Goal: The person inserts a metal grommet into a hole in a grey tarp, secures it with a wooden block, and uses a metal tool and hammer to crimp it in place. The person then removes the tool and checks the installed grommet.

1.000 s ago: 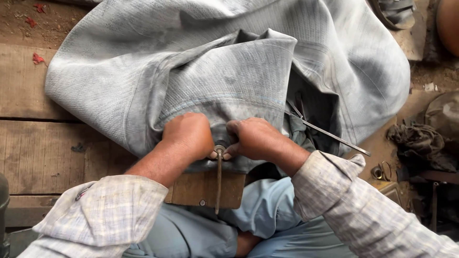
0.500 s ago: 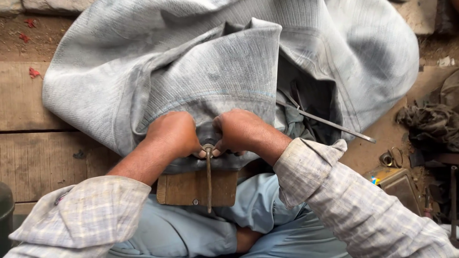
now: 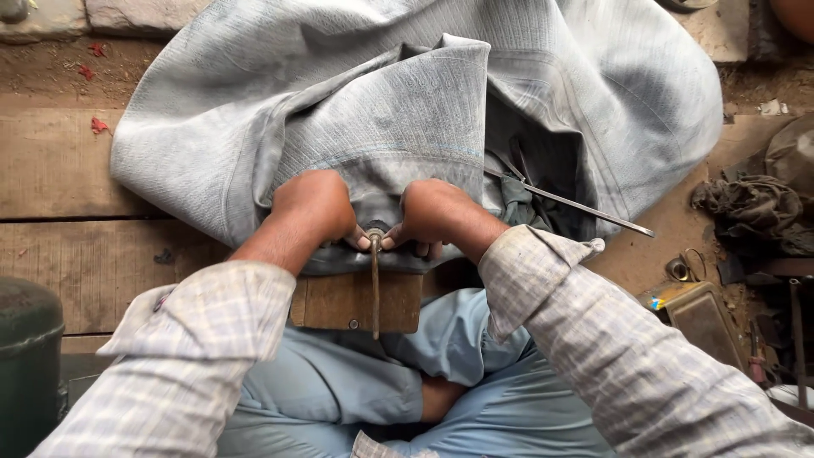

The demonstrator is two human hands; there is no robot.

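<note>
Small yellow-edged flat tin [image 3: 688,315] at lower right on the dirt floor, rectangular, dull brown face with a bit of blue at one corner; beside it a small metal ring [image 3: 678,269]. Heap of dark rags [image 3: 746,208] just above, at the right edge. Red petals or scraps [image 3: 99,125] scattered on the ground at upper left. Dark green cylindrical container [image 3: 30,356] at the lower left edge, partly cut off. Wooden planks [image 3: 59,165] underneath on the left, running sideways. Large grey-blue woven fabric [image 3: 407,102] spread across the top and middle, folded over on itself, covering most of the planks and hiding whatever lies beneath. Thin metal rod [image 3: 577,206] poking out from a dark fold on the right, slanting down toward the floor. Wooden block [image 3: 356,301] resting on the lap, over light blue trousers, just below the fabric's near edge. Slim metal tool [image 3: 375,280], possibly an awl or punch, standing over the block, its top at the fabric's hem and its shaft running down across the wood. Left hand [image 3: 312,208] curled tight, pinching the hem right beside the tool's head. Right hand [image 3: 432,212] curled the same way, fingertips [image 3: 398,241] pressed on the hem on the other side, nearly touching the left thumb. Checked shirt sleeves on both forearms.
</note>
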